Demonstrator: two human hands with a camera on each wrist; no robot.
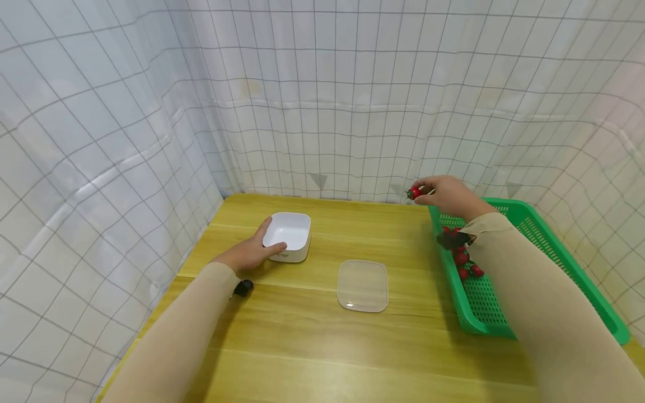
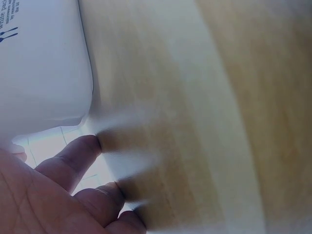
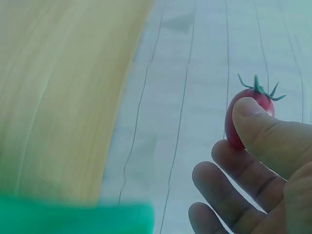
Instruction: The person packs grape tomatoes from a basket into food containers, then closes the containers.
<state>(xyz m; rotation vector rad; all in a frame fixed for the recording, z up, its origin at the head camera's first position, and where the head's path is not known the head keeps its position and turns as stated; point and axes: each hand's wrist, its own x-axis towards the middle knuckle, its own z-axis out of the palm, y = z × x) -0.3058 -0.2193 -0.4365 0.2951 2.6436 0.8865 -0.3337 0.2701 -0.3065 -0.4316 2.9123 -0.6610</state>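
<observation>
My left hand [image 1: 252, 249] holds a white square food container [image 1: 300, 253] at its left side, the thumb across the front and the fingers along the left wall. In the left wrist view, printed lettering and blue marks show on the container [image 2: 44, 73], and several fingertips [image 2: 87, 144] reach down beside it to the tabletop. My right hand [image 1: 448, 196] pinches a cherry tomato [image 1: 414, 193] between thumb and forefinger, above the table's far right. The right wrist view shows this red tomato [image 3: 235, 119] with its green stem leaves, the other fingers loosely curled below.
A green perforated basket [image 1: 579, 271] stands at the right with several red tomatoes [image 1: 461, 257] inside, partly hidden by my right arm. A clear square lid [image 1: 363, 285] lies flat on the wooden table [image 1: 302, 347]. White grid-patterned curtain [image 1: 332, 101] hangs around the table.
</observation>
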